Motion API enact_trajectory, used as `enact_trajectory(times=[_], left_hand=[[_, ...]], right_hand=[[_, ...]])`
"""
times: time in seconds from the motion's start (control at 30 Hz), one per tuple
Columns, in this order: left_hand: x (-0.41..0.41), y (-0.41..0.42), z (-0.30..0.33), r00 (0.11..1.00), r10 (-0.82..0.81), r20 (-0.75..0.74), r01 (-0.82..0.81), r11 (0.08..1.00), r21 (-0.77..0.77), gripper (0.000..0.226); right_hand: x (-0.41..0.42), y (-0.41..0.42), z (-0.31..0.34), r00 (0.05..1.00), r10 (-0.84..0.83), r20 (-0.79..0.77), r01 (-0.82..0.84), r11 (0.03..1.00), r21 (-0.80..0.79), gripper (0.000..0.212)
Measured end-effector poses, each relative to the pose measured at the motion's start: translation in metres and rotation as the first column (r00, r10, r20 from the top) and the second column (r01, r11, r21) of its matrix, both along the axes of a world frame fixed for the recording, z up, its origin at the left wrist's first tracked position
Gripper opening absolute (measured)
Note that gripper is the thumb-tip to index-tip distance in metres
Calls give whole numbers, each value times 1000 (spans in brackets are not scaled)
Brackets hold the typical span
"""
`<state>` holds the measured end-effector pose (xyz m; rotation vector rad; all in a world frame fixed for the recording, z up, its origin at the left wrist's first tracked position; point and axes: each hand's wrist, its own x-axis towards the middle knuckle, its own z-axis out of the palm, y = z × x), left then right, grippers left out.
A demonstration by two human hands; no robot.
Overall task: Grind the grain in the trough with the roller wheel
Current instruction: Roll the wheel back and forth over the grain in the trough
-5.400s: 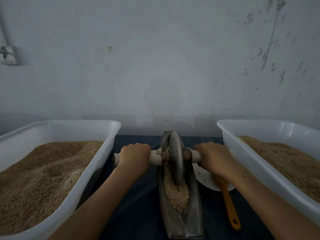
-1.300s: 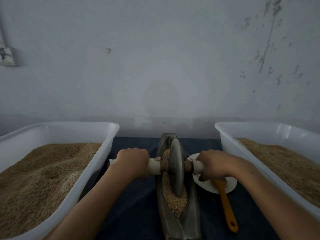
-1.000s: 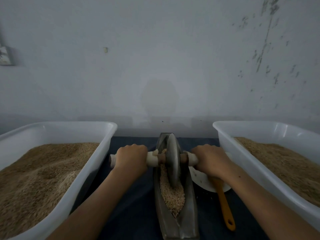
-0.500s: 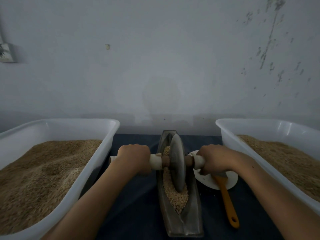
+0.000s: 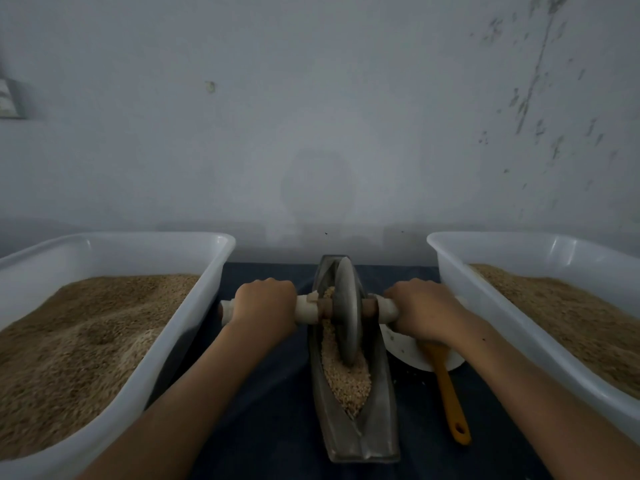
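Both fists are wrapped tight around the axle handle: the left hand [image 5: 265,308] on one side, the right hand [image 5: 420,315] on the other, with the roller wheel [image 5: 346,313] upright between them in the trough [image 5: 379,431]. The grain [image 5: 346,379] lies heaped on the near side of the wheel. Uneven pressure from one hand would likely tip the wheel against a trough wall, and a hard pull could spill grain over the low near lip
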<state>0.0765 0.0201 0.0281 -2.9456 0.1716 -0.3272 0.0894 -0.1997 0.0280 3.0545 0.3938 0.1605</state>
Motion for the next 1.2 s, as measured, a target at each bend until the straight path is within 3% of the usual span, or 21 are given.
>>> enact_trajectory(times=[0.13,0.27,0.57,0.7,1.0,1.1,1.2], left_hand=[[-1,1,6,993,-10,-120,11,1000,4,32],[-2,3,9,979,-4,-204,4,1000,2,39],[0,-4,1,999,33,9,-33,999,10,23],[-2,-2,3,999,16,-30,-16,1000,6,25],[-4,3,10,984,-16,-176,16,1000,1,33],[-3,1,7,993,-5,-116,6,1000,5,30],[-2,-2,3,1000,12,-12,-12,1000,-12,24]], right_hand=[[-4,0,11,983,-15,-181,9,999,-31,20],[-5,-1,15,967,-19,-252,13,1000,-28,22],[2,1,-4,998,-33,50,32,999,17,6],[1,0,-3,1000,-19,24,19,1000,10,6],[0,-2,10,974,-2,-227,0,1000,-10,23],[2,-3,6,981,-11,-195,12,1000,5,22],[4,-2,-1,998,-9,-55,10,1000,16,9]])
